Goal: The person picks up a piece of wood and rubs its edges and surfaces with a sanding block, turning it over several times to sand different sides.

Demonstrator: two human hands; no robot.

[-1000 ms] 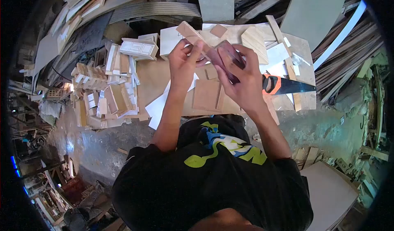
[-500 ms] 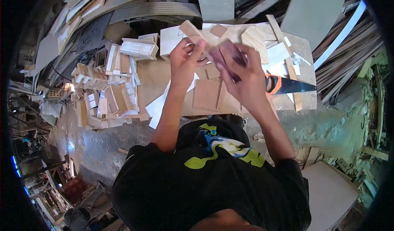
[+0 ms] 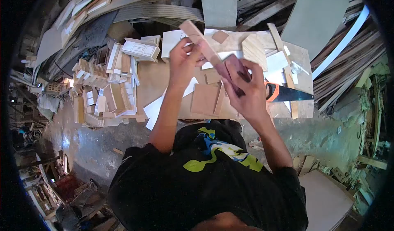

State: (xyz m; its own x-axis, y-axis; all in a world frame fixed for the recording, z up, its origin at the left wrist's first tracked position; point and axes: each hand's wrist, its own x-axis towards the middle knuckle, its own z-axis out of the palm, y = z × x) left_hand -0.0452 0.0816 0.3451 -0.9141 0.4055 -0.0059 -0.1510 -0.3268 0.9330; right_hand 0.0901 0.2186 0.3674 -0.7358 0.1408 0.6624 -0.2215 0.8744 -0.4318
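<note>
A narrow wooden strip [image 3: 210, 53] slants over the bench, its upper end pointing to the far left. My left hand [image 3: 185, 62] is closed on the strip's upper part, thumb and fingers on either side. My right hand [image 3: 248, 89] grips a folded reddish-brown sheet [image 3: 238, 69], which looks like sandpaper and lies against the strip's lower end. Under the hands, a square brown board [image 3: 202, 99] and a thin wooden piece [image 3: 219, 100] rest on the bench [image 3: 154, 77].
An orange-handled saw [image 3: 290, 93] lies at the bench's right. Small wooden box-like pieces [image 3: 140, 49] and stacked offcuts [image 3: 115, 97] stand at the left. Long strips [image 3: 336, 77] are piled beyond the right end. An octagonal board [image 3: 254, 48] lies at the back.
My right hand and the reddish-brown sheet have moved down and right along the strip, showing more of its surface. My left hand still holds the upper part.
</note>
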